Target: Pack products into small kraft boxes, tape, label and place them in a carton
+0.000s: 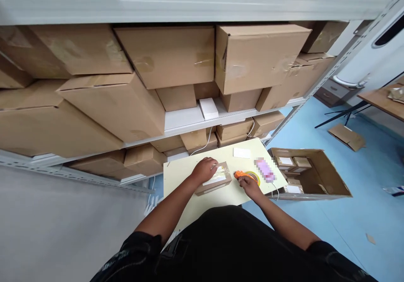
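Note:
A small brown cardboard box point(216, 185) with a white label and shiny clear tape on top lies on the cream-coloured table point(184, 208). My left hand point(203, 171) is curled over the left end of this box, its fingers bent against the top. Just right of the box, my right hand point(248, 186) is closed on an orange tape dispenser point(240, 174). The dispenser carries a yellowish roll of tape and rests at or just above the tabletop. Part of its handle is hidden by my fingers.
Behind the table stands a metal shelf point(186, 126) packed with cardboard boxes. A white paper point(242, 152) and a blurred pink item point(265, 169) lie on the table. An open carton point(334, 176) holding several small labelled boxes stands on the right. Flattened cardboard point(346, 137) lies on the blue floor.

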Action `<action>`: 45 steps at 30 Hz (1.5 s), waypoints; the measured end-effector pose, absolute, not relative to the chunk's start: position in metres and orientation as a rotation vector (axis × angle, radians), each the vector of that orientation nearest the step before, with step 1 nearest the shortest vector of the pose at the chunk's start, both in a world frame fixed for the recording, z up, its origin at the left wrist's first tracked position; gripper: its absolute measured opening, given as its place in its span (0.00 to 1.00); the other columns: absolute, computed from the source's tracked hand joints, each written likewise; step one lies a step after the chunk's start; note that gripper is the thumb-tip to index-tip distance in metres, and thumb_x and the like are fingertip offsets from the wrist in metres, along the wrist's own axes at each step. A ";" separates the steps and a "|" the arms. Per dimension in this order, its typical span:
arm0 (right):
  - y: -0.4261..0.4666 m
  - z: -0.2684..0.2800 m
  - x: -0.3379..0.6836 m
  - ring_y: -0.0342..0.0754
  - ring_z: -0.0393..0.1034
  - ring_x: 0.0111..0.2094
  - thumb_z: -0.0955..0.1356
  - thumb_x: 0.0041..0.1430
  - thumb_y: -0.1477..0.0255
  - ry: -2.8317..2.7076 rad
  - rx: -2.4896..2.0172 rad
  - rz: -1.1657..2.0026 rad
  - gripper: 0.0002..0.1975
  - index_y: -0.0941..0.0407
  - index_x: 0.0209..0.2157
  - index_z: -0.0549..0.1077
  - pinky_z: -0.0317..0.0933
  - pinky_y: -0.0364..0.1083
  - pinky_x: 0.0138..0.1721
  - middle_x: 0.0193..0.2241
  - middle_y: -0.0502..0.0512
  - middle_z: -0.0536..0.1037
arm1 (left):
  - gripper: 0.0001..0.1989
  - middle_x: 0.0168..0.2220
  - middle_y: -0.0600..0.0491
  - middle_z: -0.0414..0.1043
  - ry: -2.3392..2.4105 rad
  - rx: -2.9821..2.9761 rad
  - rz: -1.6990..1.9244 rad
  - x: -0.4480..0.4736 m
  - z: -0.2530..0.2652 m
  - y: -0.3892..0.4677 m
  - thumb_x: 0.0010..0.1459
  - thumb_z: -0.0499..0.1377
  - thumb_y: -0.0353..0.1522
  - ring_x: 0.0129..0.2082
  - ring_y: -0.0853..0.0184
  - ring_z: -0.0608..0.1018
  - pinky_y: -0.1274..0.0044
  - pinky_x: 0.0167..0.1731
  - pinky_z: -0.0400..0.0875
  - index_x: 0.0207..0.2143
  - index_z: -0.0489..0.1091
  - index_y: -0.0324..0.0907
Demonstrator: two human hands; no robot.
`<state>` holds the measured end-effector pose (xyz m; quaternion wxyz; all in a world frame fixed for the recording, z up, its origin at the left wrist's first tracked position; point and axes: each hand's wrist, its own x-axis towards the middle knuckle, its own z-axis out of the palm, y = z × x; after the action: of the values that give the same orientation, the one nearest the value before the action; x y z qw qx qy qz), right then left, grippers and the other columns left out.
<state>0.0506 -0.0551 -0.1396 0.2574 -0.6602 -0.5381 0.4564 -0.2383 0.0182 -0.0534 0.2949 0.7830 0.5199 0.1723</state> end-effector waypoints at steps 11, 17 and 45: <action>-0.001 -0.144 0.149 0.53 0.76 0.36 0.66 0.59 0.57 -1.246 -1.701 1.446 0.15 0.53 0.37 0.78 0.69 0.50 0.40 0.32 0.53 0.81 | 0.12 0.48 0.40 0.77 1.258 2.252 -0.139 -0.062 -0.136 0.158 0.56 0.62 0.32 0.53 0.48 0.74 0.61 0.54 0.68 0.43 0.78 0.43; 0.016 -0.158 0.191 0.53 0.77 0.36 0.67 0.59 0.58 -1.200 -1.688 1.498 0.14 0.52 0.39 0.78 0.70 0.51 0.41 0.32 0.52 0.81 | 0.14 0.50 0.37 0.74 1.248 2.242 -0.275 -0.025 -0.180 0.196 0.54 0.62 0.30 0.56 0.47 0.72 0.58 0.58 0.65 0.44 0.77 0.42; 0.043 -0.171 0.205 0.53 0.76 0.37 0.65 0.60 0.59 -1.353 -1.753 1.626 0.14 0.53 0.37 0.77 0.66 0.49 0.39 0.33 0.53 0.81 | 0.06 0.41 0.48 0.76 1.440 1.991 -0.087 -0.027 -0.183 0.214 0.58 0.64 0.35 0.48 0.57 0.76 0.71 0.46 0.69 0.31 0.72 0.43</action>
<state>0.2049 0.0427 -0.1710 0.1960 -0.6259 -0.4828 0.5803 -0.0272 0.2138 -0.1834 0.3347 0.7631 0.5518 -0.0332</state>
